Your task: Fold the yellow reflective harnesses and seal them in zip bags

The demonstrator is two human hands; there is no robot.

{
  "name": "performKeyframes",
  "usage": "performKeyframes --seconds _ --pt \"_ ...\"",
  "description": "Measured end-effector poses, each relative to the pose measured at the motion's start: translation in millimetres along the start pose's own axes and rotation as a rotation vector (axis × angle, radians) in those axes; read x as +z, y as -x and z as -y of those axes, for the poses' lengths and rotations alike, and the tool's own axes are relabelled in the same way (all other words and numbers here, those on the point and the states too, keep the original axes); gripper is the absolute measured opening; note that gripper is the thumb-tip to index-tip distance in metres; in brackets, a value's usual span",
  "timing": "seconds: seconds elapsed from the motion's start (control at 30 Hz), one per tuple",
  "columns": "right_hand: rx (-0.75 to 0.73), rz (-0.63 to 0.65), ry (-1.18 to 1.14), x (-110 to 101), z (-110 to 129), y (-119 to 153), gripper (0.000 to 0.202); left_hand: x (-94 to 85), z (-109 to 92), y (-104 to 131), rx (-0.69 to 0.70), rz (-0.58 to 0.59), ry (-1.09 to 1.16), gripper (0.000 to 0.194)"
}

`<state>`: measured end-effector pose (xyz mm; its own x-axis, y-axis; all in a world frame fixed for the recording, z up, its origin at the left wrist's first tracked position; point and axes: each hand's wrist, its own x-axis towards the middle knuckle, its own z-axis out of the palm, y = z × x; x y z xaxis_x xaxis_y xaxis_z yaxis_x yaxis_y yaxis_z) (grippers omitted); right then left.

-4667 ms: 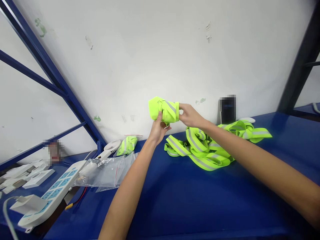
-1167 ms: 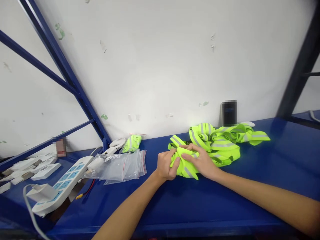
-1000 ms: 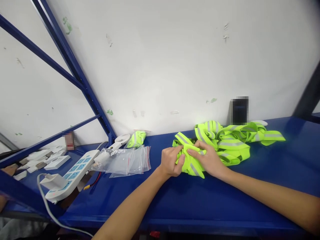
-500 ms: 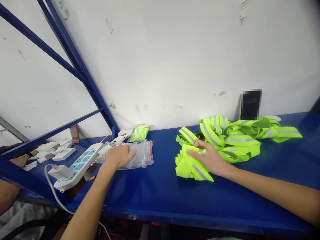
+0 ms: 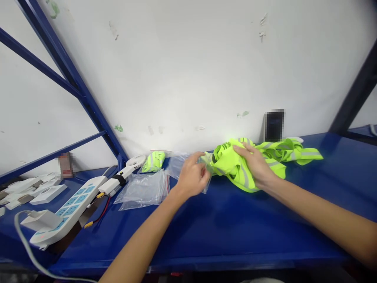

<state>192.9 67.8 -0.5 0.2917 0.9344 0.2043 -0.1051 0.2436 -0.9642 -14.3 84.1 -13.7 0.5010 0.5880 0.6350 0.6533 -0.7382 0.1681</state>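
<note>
My left hand (image 5: pixel 193 175) is closed on a clear plastic zip bag (image 5: pixel 174 166), which reaches past my fingers to the edge of the neon-yellow fabric. My right hand (image 5: pixel 258 164) grips a bunched reflective vest (image 5: pixel 231 163) with silver-grey stripes, thumb on top and the other fingers partly hidden. Bag and vest meet in front of my left fingertips; whether any fabric is inside the bag I cannot tell. Behind and right of my right hand lie more reflective vests (image 5: pixel 290 151) in a loose heap. Flat zip bags (image 5: pixel 144 189) rest on the blue table left of my left hand.
A bag with folded yellow fabric (image 5: pixel 154 161) lies by the wall beside a white handheld fan (image 5: pixel 135 162). On the left are a power strip (image 5: pixel 70 208) with a plugged-in charger and several white boxes (image 5: pixel 48 194). A blurred dark device (image 5: pixel 274 125) leans against the wall.
My left hand has lifted a zip bag from the pile and carried it right to the vest. My right hand has raised the vest slightly toward the wall. The view has shifted right.
</note>
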Motion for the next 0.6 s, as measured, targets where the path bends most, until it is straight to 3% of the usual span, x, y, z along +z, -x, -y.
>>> performKeyframes --seconds 0.07,0.13,0.23,0.3,0.43,0.53,0.6 --pt "0.133 0.041 -0.052 3.5 -6.1 0.2 0.036 21.5 -1.9 3.8 -0.02 0.0 0.152 0.02" --pt "0.147 0.099 -0.029 5.1 -13.7 0.7 0.036 29.3 -2.9 9.7 -0.048 -0.074 0.264 0.025" --pt "0.0 0.132 0.085 2.5 -23.3 -0.7 0.039 26.1 -6.3 17.4 -0.129 -0.257 0.303 0.025" --pt "-0.149 0.12 0.189 -0.5 -26.5 -2.4 0.042 22.2 -9.1 20.6 -0.145 -0.317 0.249 0.027" --pt "-0.364 0.082 0.345 -4.3 -24.3 -4.1 0.042 16.0 -9.2 22.4 0.002 -0.239 0.139 0.022" --pt "-0.42 0.041 0.37 -6.1 -19.7 -4.7 0.039 8.4 -3.9 21.1 0.127 -0.085 0.111 0.014" --pt "-0.442 0.01 0.385 -7.4 -17.7 -5.1 0.038 3.5 0.2 19.9 0.182 0.019 0.082 0.028"
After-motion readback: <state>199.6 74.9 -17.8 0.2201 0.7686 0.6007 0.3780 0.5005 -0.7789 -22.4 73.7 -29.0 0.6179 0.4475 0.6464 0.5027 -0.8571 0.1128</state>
